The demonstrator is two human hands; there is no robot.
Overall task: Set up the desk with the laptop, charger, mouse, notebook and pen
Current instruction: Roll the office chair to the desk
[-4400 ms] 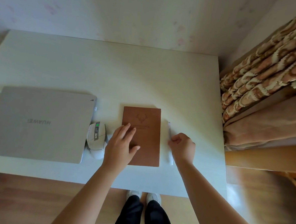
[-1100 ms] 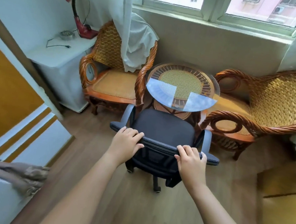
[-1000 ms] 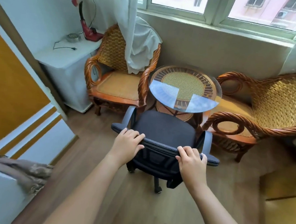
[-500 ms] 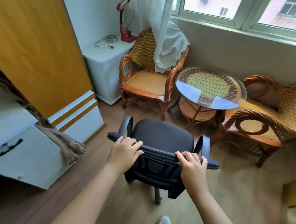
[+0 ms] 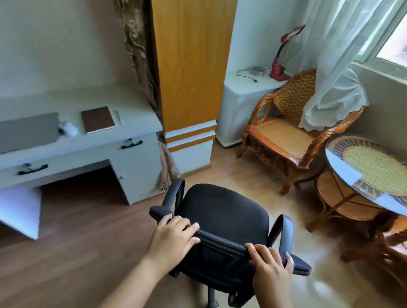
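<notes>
Laptop point(image 5: 20, 132), mouse point(image 5: 67, 129), notebook point(image 5: 97, 120) and pen point(image 5: 118, 117) lie on the table point(image 5: 137, 126), far left of the fingers. Both hands, left hand point(image 5: 171, 238) and right hand point(image 5: 270, 265), curl their fingers over the chair point(image 5: 225, 217) back. No charger shows.

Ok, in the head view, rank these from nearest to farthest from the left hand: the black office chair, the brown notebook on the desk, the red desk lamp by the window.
1. Black office chair: the left hand grips its backrest top.
2. Brown notebook: on the white desk, up and to the left.
3. Red desk lamp: on the white cabinet in the far corner, beyond the chair.
</notes>
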